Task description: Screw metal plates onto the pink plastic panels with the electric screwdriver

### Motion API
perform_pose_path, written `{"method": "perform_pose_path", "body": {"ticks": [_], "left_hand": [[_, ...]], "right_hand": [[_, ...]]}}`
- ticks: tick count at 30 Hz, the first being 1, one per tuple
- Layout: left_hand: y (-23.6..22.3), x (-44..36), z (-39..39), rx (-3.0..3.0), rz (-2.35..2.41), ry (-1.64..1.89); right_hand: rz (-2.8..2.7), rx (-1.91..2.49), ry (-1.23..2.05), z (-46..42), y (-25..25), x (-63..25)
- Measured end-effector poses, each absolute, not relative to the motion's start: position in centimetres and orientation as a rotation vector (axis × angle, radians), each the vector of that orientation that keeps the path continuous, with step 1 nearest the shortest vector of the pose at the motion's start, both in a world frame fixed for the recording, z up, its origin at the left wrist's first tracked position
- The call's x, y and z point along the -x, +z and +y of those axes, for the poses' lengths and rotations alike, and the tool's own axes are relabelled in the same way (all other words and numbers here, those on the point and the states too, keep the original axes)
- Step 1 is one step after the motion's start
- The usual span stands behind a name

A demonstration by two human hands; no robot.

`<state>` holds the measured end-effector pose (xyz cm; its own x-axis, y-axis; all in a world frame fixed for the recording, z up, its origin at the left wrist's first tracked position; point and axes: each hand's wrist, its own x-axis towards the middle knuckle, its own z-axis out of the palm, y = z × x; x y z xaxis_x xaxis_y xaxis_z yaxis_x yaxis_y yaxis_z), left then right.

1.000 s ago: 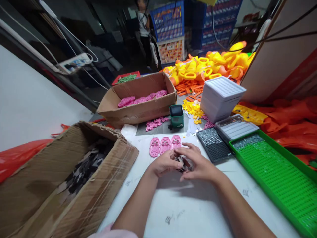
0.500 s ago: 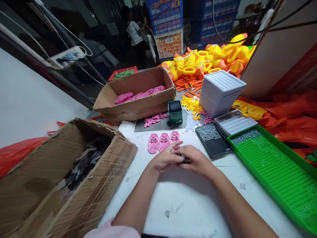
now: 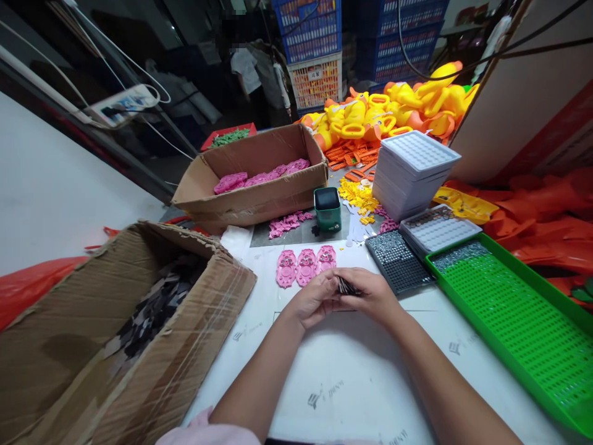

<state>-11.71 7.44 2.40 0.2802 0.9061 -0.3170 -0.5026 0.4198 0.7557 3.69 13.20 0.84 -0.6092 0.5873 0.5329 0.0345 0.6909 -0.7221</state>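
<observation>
My left hand [image 3: 315,299] and my right hand [image 3: 370,292] meet over the white-covered table, fingers closed around a small stack of dark flat pieces [image 3: 345,286] with pale edges. Only part of the stack shows between my thumbs and fingers. Just beyond my hands lie three pink plastic shells in a row: the left one [image 3: 286,269], the middle one [image 3: 306,268] and the right one [image 3: 326,257]. Small metallic-looking parts sit in their upper halves. My left hand partly covers the lower edge of the right shell.
A cardboard box [image 3: 185,346] of dark flat pieces stands left; another box [image 3: 259,201] holding pink parts is behind. A dark green container [image 3: 328,213] stands mid-table. Right are a black tray [image 3: 403,272], a green tray [image 3: 509,327] and stacked white trays [image 3: 407,179]. One person stands far back.
My left hand's fingers, stretched out before, have curled in around the stack, and more of the dark pieces' edges show. The person in the background has shifted slightly.
</observation>
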Motion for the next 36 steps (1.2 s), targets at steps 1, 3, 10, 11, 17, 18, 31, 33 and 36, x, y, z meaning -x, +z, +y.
{"method": "perform_pose_path", "body": {"ticks": [1, 3, 10, 11, 17, 18, 31, 33, 36], "left_hand": [[2.4, 11.7, 7.5, -0.582, 0.817, 1.022], [2.4, 11.6, 7.5, -0.563, 0.82, 1.032], [2.1, 10.8, 7.6, -0.495, 0.889, 1.114], [2.1, 10.7, 7.6, -0.486, 0.897, 1.132], [2.4, 10.3, 7.8, -0.452, 0.943, 1.233], [2.6, 10.3, 7.8, -0.453, 0.948, 1.249], [3.2, 11.9, 7.8, -0.531, 0.867, 1.149], [3.3, 12.5, 7.8, -0.562, 0.859, 1.068], [3.3, 13.0, 7.8, -0.569, 0.906, 1.017]], "right_hand": [[-2.093, 0.48, 0.875, 13.2, 0.9, -3.7], [-2.096, 0.488, 0.876, 13.1, 0.9, -3.6], [-2.176, 0.519, 0.828, 13.0, -0.4, -3.0], [-2.192, 0.532, 0.815, 13.0, -0.7, -3.0], [-2.276, 0.605, 0.754, 12.6, -1.3, -2.7], [-2.284, 0.613, 0.744, 12.5, -1.3, -2.7], [-2.237, 0.646, 0.958, 12.7, 0.8, -4.0], [-2.209, 0.625, 0.994, 13.1, 0.8, -4.1], [-2.189, 0.555, 1.028, 13.5, 0.9, -4.0]]}}
